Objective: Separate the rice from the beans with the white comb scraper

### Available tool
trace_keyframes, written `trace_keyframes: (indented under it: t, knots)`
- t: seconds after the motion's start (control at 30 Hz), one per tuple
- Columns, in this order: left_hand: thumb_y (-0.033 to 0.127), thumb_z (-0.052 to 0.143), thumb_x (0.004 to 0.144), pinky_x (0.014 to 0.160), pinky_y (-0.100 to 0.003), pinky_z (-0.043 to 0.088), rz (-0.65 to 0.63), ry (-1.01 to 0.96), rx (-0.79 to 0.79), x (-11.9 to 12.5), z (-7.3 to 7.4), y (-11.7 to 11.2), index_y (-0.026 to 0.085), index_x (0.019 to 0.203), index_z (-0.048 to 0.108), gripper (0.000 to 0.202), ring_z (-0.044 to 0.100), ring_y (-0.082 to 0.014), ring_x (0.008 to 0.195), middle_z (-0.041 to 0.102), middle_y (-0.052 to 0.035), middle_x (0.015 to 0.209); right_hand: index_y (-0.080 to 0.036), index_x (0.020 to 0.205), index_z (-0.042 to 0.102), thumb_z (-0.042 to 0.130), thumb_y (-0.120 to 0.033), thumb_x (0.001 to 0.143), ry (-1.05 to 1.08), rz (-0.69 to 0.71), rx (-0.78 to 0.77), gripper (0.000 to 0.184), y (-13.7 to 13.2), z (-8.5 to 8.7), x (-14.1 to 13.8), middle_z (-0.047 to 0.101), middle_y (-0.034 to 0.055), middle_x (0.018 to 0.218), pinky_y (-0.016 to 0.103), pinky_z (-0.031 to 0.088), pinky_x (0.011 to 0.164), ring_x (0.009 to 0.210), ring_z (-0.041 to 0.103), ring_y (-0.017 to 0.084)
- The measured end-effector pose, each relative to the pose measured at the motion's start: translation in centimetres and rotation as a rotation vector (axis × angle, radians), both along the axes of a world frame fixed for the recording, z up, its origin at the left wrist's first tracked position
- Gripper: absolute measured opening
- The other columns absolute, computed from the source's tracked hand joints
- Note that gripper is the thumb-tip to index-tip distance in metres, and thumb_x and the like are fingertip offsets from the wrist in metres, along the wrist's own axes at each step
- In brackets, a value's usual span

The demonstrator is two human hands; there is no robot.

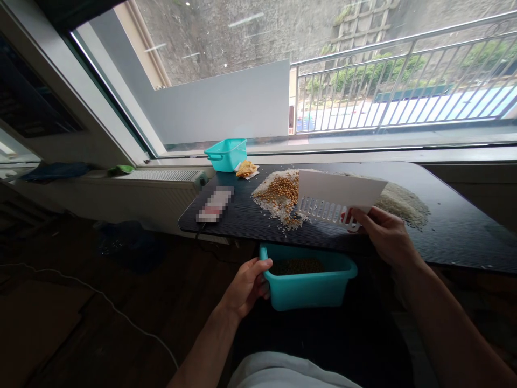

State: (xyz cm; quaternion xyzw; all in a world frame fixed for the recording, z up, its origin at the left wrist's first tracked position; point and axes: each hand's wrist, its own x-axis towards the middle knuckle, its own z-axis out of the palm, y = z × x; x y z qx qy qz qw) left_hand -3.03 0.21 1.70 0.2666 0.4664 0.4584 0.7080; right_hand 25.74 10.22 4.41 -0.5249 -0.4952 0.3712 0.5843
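Observation:
My left hand is closed on the left rim of a turquoise plastic bin, just below the table's front edge. Small brownish beans or grains lie inside the bin in shadow. My right hand pinches the lower right corner of a white slotted plate, tilted upright over the tabletop. The slots run along its lower edge. To its left is a spread of white rice with yellow-brown beans on it. More rice lies to the right, and the plate hides part of the heap.
On the dark table, a second turquoise bin stands at the back left beside a yellowish item on white paper. A blurred-out phone-like object with a cable lies at the left edge. A radiator and a window are beyond.

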Motion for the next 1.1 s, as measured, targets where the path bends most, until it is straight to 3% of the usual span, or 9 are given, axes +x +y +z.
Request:
trace_keyframes:
  t: [0.27,0.67,0.9,1.1]
  knots:
    - [0.050,0.088,0.058,0.040,-0.021,0.033,-0.002,-0.003,0.003,-0.1,-0.1,0.0,0.022,0.061,0.039,0.056,0.035,-0.0047,0.038,0.035,0.0120,0.046,-0.031,0.075,0.078,0.082,-0.052,0.066,-0.035,0.064,-0.003,0.023,0.8,0.4,-0.7,0.076,-0.0018,0.073,0.034,0.061,0.057,0.063,0.068,0.021]
    - [0.050,0.089,0.055,0.040,-0.021,0.033,0.007,-0.007,-0.010,0.0,0.0,0.0,0.022,0.061,0.041,0.056,0.036,-0.0051,0.037,0.035,0.0123,0.045,-0.028,0.076,0.078,0.080,-0.067,0.061,-0.068,0.161,0.002,0.041,0.1,0.2,-0.4,0.075,-0.0005,0.071,0.033,0.059,0.059,0.063,0.066,0.019]
    - [0.051,0.088,0.057,0.040,-0.020,0.032,-0.005,-0.015,0.004,0.0,-0.3,0.0,0.022,0.062,0.039,0.057,0.034,-0.0046,0.036,0.033,0.0128,0.045,-0.031,0.077,0.079,0.081,-0.062,0.063,-0.052,0.151,0.007,0.034,-0.2,0.4,-0.3,0.075,-0.0003,0.071,0.035,0.060,0.057,0.061,0.067,0.021]
    - [0.049,0.088,0.058,0.041,-0.021,0.033,-0.007,-0.018,0.003,-0.1,-0.3,0.0,0.022,0.062,0.040,0.054,0.035,-0.0050,0.037,0.034,0.0126,0.046,-0.031,0.082,0.081,0.081,-0.058,0.064,-0.073,0.121,0.021,0.033,-0.2,0.3,-0.2,0.079,-0.0003,0.079,0.037,0.062,0.065,0.067,0.070,0.022]
